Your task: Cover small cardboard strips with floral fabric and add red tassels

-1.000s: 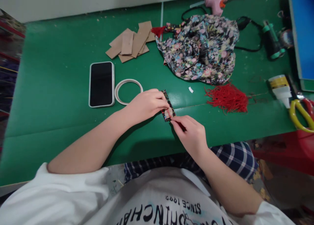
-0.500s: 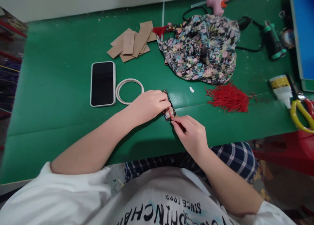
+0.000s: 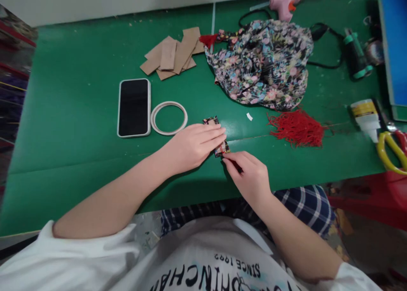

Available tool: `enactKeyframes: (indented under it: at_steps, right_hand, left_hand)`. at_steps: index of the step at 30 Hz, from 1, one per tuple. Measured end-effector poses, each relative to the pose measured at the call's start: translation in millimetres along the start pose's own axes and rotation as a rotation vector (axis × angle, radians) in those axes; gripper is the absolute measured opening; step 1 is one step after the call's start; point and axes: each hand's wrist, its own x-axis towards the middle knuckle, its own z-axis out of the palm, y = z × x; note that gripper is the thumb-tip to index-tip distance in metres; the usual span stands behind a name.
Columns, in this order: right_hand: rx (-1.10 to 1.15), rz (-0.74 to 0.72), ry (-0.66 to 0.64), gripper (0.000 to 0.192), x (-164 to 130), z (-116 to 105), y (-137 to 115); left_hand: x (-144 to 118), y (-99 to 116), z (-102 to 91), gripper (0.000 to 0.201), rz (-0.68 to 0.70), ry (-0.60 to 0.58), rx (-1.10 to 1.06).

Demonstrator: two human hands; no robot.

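Observation:
A small card wrapped in floral fabric (image 3: 211, 121) lies on the green table (image 3: 79, 126) near its front edge. My left hand (image 3: 193, 145) lies flat across it with fingers extended, pressing it down; only its far and near ends show. My right hand (image 3: 249, 174) pinches a red tassel cord at the piece's near end (image 3: 222, 149), with the rest of the cord hidden in my fingers.
A phone (image 3: 134, 107) and a white ring of tape (image 3: 168, 117) lie left of my hands. Cardboard strips (image 3: 173, 54), floral cloth (image 3: 262, 64), red tassels (image 3: 295, 128), glue gun (image 3: 284, 3), glue bottle (image 3: 365, 115) and yellow-handled scissors (image 3: 391, 149) sit behind and to the right.
My left hand has flattened over the fabric piece, covering more of it. My right hand keeps its pinch at the near end. The view shifted slightly.

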Motion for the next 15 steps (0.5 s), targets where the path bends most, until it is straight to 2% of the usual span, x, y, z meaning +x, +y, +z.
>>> enactKeyframes:
  at_steps: [8,15]
  right_hand:
    - [0.008,-0.025,0.010,0.015,-1.1,-1.3,0.2]
    - [0.022,-0.020,0.007,0.014,-1.4,-2.6,-0.3]
  left_hand:
    - [-12.5,11.9,2.9,0.045,-0.030,-0.145,0.013]
    - [-13.8,8.6,5.6,0.046,-0.044,-0.155,0.021]
